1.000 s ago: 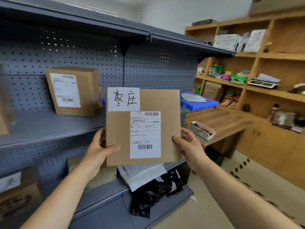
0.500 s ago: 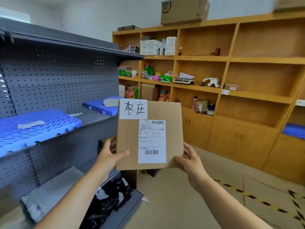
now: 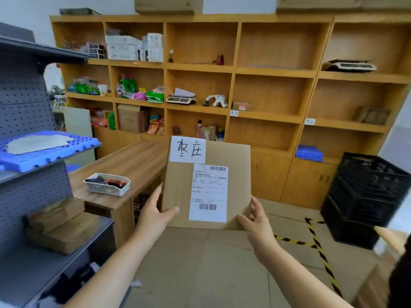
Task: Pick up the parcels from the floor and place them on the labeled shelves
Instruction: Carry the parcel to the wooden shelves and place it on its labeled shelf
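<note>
I hold a flat brown cardboard parcel (image 3: 238, 187) upright at chest height in the middle of the view. It carries a white handwritten tag at its top left and a printed shipping label with barcodes. My left hand (image 3: 154, 211) grips its lower left edge, thumb across the front. My right hand (image 3: 255, 221) grips its lower right corner. Behind the parcel stands a wooden shelf unit (image 3: 271, 72) with small white labels (image 3: 234, 113) on some shelf edges; several compartments at the right hold nothing.
A grey metal rack (image 3: 24, 103) on the left holds blue plastic mats (image 3: 49, 150) and brown parcels (image 3: 62, 225). A wooden desk (image 3: 138, 158) carries a white basket (image 3: 107, 183). Black crates (image 3: 364, 196) stand stacked at the right. Yellow-black tape (image 3: 320, 247) marks the floor.
My view has swung right, from the grey rack to the wooden shelf unit. Both hands keep the same grip on the parcel, which stays centred in front of me.
</note>
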Motion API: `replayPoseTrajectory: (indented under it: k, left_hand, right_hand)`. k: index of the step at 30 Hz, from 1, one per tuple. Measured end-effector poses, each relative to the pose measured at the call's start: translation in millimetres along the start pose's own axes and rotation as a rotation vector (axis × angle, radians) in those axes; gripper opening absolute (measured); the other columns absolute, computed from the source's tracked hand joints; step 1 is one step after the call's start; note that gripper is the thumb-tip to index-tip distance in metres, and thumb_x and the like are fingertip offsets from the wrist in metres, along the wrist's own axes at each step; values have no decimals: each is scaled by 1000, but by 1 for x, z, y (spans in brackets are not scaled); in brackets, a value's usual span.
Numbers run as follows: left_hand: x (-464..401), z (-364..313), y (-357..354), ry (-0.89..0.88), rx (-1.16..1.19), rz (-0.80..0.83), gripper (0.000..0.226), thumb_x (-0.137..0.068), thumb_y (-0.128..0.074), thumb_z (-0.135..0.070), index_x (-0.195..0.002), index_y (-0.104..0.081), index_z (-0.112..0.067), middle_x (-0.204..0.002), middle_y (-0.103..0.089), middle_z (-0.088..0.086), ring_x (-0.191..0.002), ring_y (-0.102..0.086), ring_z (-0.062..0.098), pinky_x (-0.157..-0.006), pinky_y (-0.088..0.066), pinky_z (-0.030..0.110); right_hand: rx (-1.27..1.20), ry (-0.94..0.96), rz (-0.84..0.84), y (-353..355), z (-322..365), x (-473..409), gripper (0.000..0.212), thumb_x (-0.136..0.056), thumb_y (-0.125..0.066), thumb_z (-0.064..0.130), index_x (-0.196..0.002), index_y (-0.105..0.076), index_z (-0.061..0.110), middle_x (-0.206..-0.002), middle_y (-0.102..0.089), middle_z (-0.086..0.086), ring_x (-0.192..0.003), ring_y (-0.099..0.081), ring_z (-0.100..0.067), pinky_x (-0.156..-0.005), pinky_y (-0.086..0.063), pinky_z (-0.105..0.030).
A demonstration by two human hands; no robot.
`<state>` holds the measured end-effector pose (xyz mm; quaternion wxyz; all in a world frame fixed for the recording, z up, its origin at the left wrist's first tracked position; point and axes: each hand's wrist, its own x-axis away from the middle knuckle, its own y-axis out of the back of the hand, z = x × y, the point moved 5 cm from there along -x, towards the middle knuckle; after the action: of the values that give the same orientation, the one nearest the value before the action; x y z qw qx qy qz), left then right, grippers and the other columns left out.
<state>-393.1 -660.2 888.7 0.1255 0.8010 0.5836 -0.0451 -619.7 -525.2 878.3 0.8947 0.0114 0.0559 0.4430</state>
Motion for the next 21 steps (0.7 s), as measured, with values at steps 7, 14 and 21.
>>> replayPoseTrajectory:
  k: [7,14,21]
  left_hand:
    - [-76,18,-61,-55,-55,173,90,-73,-71,-3,-144,-24,-32,-137,-43,-9,-122,-47,11,-101,-38,29]
    - [-179,34,-97,-162,-107,301,95,-75,-71,-9,-144,-15,-39,-135,-32,-15,-121,-35,3,-100,-37,29]
    - [-270,49,-126,-192,-108,424,86,-80,-69,-16,-139,-17,-51,-150,-26,-12,-134,-33,13,-108,-37,41]
  right_hand:
    - [84,-16,-169,27,-16,-57,68,-89,-54,5,-145,-26,32,-142,-45,3,-122,-48,-15,-105,-43,-39]
    - [176,-30,-347,20,-23,-138,69,-88,-54,6,-145,-25,32,-142,-45,4,-124,-46,-18,-101,-47,-42]
    - [210,-36,-458,10,-24,-209,69,-89,-53,4,-147,-23,26,-144,-41,6,-127,-43,-14,-100,-46,-35]
